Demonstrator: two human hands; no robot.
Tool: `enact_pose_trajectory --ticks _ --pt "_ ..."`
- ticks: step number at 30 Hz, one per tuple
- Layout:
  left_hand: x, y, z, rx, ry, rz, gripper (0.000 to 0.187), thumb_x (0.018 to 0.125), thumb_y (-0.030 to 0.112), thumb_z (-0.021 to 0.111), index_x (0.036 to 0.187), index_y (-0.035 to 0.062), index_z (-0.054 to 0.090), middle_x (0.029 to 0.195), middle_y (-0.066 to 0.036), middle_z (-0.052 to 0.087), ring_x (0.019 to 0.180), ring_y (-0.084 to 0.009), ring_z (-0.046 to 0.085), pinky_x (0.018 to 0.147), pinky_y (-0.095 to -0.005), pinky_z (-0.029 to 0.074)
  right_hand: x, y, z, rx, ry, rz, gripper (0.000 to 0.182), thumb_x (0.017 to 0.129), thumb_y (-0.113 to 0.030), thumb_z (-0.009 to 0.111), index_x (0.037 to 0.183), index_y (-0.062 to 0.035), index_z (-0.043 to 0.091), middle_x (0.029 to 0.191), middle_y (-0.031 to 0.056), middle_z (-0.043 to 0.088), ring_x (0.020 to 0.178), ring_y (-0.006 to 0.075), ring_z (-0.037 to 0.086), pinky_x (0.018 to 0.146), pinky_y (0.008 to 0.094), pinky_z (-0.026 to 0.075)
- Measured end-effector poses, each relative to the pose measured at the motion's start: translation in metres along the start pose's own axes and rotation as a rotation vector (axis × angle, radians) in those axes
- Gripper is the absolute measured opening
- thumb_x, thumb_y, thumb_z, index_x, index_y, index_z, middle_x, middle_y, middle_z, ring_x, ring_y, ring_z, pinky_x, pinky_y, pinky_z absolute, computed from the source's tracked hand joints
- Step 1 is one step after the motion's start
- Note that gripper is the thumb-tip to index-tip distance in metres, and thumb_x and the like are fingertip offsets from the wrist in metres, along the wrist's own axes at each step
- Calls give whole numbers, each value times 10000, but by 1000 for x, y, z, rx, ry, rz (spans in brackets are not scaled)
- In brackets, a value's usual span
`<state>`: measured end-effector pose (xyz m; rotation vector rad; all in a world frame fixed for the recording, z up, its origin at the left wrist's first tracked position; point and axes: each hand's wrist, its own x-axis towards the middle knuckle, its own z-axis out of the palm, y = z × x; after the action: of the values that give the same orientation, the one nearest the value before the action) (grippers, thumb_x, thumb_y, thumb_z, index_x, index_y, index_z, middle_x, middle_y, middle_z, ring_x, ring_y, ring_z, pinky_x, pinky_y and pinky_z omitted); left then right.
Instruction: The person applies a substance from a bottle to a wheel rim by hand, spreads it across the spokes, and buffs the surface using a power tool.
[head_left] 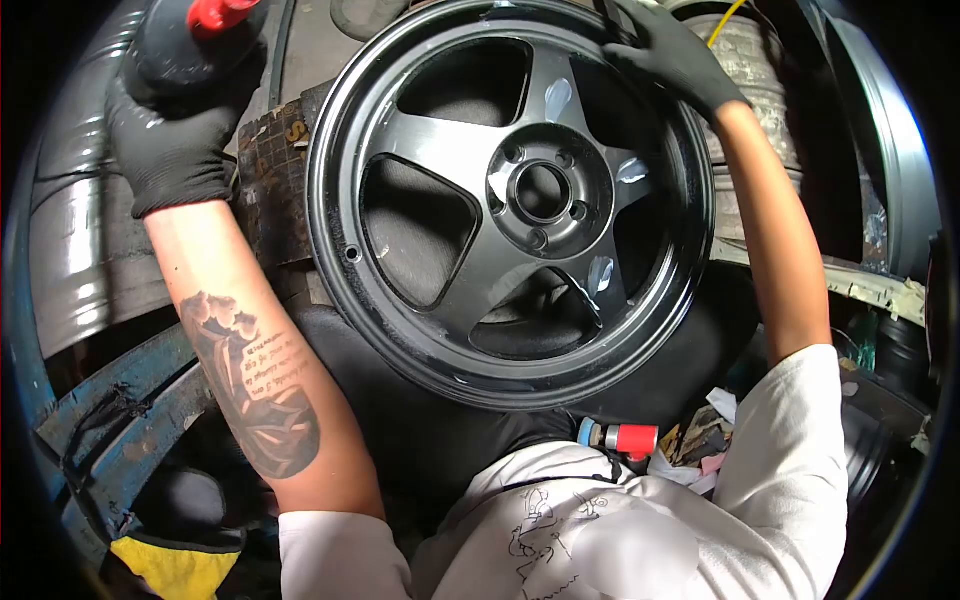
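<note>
A black five-spoke car wheel (pixel 440 150) leans in front of my body, its face turned up towards me. Whitish wet-looking smears (pixel 600 275) lie on several of its spokes. At the upper left, my left hand (pixel 175 145) in a black glove is closed around a dark bottle (pixel 175 50) with a red cap (pixel 218 15), apart from the wheel. My right hand (pixel 675 55), also gloved, grips the wheel's outer edge at the top right; some of its fingertips are cut off by the frame.
Stacked bare metal wheels (pixel 755 100) stand behind my right arm, and shiny rims (pixel 75 240) line the left. Near my lap lies a small red tool (pixel 632 438) with a blue end, beside crumpled rags (pixel 705 435). A blue metal frame (pixel 130 400) and yellow cloth (pixel 180 568) are lower left.
</note>
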<state>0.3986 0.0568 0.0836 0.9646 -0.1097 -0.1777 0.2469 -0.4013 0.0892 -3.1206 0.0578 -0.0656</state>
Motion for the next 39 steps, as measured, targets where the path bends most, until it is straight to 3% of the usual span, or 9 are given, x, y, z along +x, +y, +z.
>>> enact_pose_trajectory --ticks 2,4,9,13,14,18,27,32,39 --pt "5 -1 -8 224 -55 66 400 965 223 651 1297 1 623 1285 -185 676 1170 -305 661 1048 -527 536 -49 -5 -5 349 20 117 626 944 -342 766 1496 -125 564 1386 140 661 1222 247 656 1066 358 491" --pt "5 0 -8 349 -52 91 444 925 197 704 1305 -8 600 1263 -171 678 1153 -285 663 1026 -482 554 -99 -28 -12 552 67 293 535 950 -310 770 1437 -137 630 1169 76 688 948 137 612 853 291 492" --pt "-11 -4 -4 1229 -118 350 532 934 283 723 1371 35 546 1328 -147 630 1247 -273 604 1047 -472 537 -142 -42 -8 744 10 543 422 977 -332 740 1323 -92 707 911 45 730 716 66 610 673 256 519" --pt "-9 0 4 1 -39 -33 530 959 326 692 1397 56 563 1387 -168 607 1293 -325 578 1090 -589 498 -131 -64 -20 672 25 279 363 999 -254 712 1321 -85 708 1118 55 758 937 111 675 799 263 536" --pt "-13 -6 21 147 220 89 633 929 469 698 1403 68 574 1439 -170 585 1346 -364 541 1143 -649 424 -131 -71 -19 690 73 256 344 1000 -252 706 1306 -96 719 1144 72 761 930 113 677 806 265 536" --pt "-23 -9 53 104 272 214 730 917 580 645 1444 81 561 1507 -170 549 1416 -398 489 1197 -652 354 -136 -71 -36 611 -20 327 345 1008 -253 692 1310 -88 717 1163 81 763 962 121 682 873 280 538" --pt "-36 -3 68 60 375 56 578 903 395 762 1395 127 617 1462 -137 588 1369 -329 524 1167 -566 429 -171 68 -34 870 164 483 434 1058 -255 629 1401 12 625 1255 88 722 1082 144 674 975 300 528" --pt "-31 7 41 70 242 60 571 908 390 758 1390 118 616 1440 -136 595 1342 -322 536 1150 -551 437 -166 77 -24 605 134 567 560 985 -325 725 1421 7 610 1223 95 726 1113 124 653 989 265 501" --pt "-25 -1 40 30 166 49 561 916 384 751 1383 105 614 1409 -135 606 1305 -313 553 1126 -531 448 -153 95 32 519 -372 424 964 815 -503 845 1572 -60 446 1482 232 577 1377 311 555 1178 377 399"
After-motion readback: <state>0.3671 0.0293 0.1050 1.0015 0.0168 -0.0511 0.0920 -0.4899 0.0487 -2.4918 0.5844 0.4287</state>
